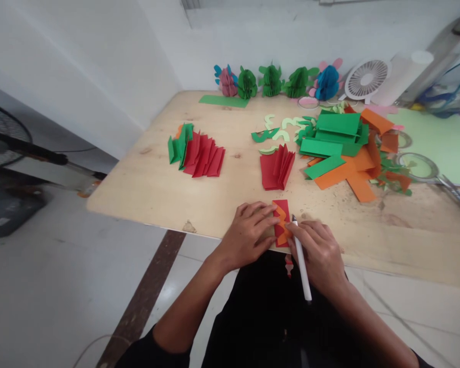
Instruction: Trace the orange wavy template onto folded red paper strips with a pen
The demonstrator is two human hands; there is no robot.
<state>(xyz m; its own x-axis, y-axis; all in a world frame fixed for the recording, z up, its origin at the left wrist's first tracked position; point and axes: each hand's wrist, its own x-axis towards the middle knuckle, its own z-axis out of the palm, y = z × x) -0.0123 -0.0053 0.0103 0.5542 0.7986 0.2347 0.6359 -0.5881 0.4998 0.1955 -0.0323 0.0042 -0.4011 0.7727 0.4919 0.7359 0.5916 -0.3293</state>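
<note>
A folded red paper strip (285,205) lies at the table's front edge, and a wavy orange paper cutout (282,221) rests on top of it. From the left, my left hand (251,232) lies with its fingers stretched out, fingertips touching the cutout and the strip. My right hand (319,251) is closed around a white pen (302,266), dark tip pointing away from me. Its fingertips also touch the right side of the orange cutout. Just beyond the strip sits a stack of folded red paper (277,168).
Green and red folded papers (203,156) stand at left. Green and orange paper pieces (337,148) pile up at right, near a tape roll (418,167) and scissors (456,193). Honeycomb paper figures (272,81) and a white fan (367,79) line the wall.
</note>
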